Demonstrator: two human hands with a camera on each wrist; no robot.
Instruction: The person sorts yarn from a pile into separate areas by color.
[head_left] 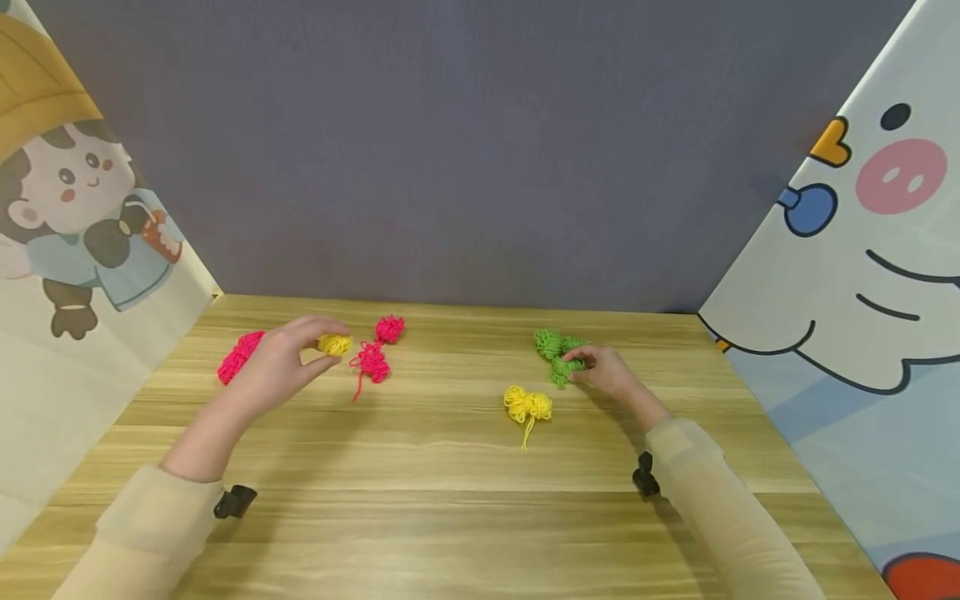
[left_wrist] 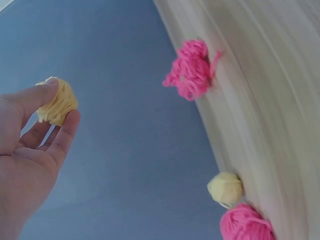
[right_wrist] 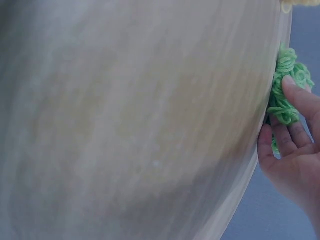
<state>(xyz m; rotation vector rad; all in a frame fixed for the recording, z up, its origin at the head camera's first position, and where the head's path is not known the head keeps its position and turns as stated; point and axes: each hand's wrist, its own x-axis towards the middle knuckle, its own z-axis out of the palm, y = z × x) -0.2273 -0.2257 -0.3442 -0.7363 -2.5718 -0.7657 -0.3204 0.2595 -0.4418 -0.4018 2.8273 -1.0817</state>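
Observation:
My left hand pinches a small yellow ball of yarn between thumb and fingertips; in the left wrist view this yellow ball is held up off the table. My right hand is at a cluster of green yarn balls on the right. The right wrist view has the thumb on the green yarn with fingers curled at its other side, so the hand grips a green ball low at the table. Part of the green yarn is hidden by the fingers.
Two pink yarn balls with a loose tail lie right of my left hand. More pink yarn is partly behind that hand; the left wrist view adds another yellow ball. A yellow yarn bundle lies left of my right hand. Panels surround the wooden table.

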